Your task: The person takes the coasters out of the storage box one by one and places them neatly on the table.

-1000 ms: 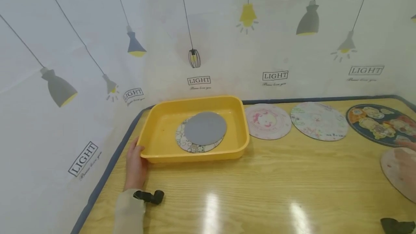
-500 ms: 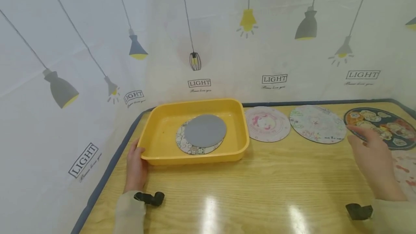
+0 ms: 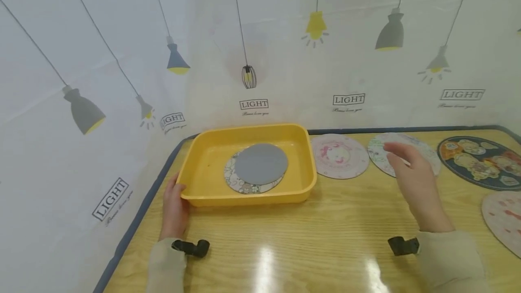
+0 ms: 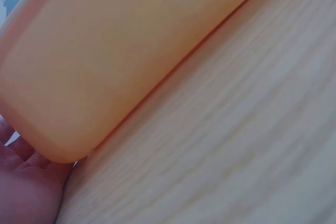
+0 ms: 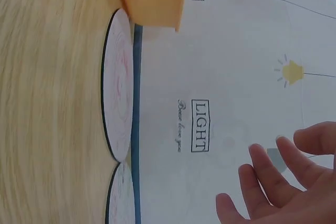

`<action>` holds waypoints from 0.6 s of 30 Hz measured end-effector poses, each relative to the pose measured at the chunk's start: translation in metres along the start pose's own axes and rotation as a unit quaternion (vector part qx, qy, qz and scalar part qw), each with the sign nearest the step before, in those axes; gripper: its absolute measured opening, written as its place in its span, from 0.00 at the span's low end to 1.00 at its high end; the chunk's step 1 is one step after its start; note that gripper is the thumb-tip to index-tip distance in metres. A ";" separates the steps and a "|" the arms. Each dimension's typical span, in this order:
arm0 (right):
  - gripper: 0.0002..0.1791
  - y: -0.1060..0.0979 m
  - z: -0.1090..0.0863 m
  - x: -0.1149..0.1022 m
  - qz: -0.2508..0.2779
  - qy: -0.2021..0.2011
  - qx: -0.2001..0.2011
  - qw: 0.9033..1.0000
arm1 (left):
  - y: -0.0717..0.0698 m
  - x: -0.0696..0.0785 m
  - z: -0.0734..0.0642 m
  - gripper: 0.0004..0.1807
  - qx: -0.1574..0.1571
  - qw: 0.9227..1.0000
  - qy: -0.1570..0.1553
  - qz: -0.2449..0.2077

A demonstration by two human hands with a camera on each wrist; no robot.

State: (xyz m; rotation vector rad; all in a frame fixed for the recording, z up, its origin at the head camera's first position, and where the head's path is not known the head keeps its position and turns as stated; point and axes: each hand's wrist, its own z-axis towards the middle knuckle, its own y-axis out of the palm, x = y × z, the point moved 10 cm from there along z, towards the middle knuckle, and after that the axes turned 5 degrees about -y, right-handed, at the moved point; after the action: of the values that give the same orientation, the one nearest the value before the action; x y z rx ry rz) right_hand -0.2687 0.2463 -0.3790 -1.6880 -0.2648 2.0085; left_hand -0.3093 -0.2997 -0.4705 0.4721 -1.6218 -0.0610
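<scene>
Lamp-print wall point(image 3: 285, 58) behind wooden tabletop point(image 3: 301, 238). Yellow tray point(image 3: 248, 200) at rear left; inside, grey disc point(image 3: 261, 163) overlapping patterned disc point(image 3: 234, 181). Left hand point(image 3: 175, 205) clamped on tray's near left corner, thumb at rim. Right hand point(image 3: 416, 186) well apart, raised, fingers loosely bent and spread, partly hiding white disc point(image 3: 427, 150). Pink disc point(image 3: 341, 156) just beside tray; dark disc point(image 3: 482, 162) and red-spotted disc point(image 3: 504, 220) at right.

A rectangular yellow tray point(image 3: 248, 199) sits flat, holding 2 overlapping discs: a plain gray disc point(image 3: 261, 164) partly covers a floral disc point(image 3: 232, 177). Beside it, a pink-printed disc point(image 3: 340, 156), pale disc point(image 3: 428, 149) and dark disc point(image 3: 482, 163) lie in a row; a red-spotted disc point(image 3: 504, 220) lies nearer.
</scene>
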 end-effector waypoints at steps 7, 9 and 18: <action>0.24 0.031 0.013 -0.023 0.054 -0.017 0.010 0.998 | -0.002 -0.003 -0.001 0.25 0.003 1.000 -0.004 0.002; 0.23 0.037 0.014 -0.029 0.069 -0.022 0.017 0.997 | -0.003 -0.003 -0.001 0.25 0.004 1.000 -0.004 0.002; 0.20 0.062 0.021 -0.054 0.129 -0.041 0.038 0.990 | -0.002 0.001 0.001 0.25 -0.001 1.000 0.007 -0.001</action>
State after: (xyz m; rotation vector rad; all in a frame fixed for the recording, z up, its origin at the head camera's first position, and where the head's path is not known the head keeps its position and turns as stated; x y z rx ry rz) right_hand -0.2984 0.1707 -0.3558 -1.6643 0.0028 2.2473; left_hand -0.3096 -0.3022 -0.4700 0.4711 -1.6079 -0.0615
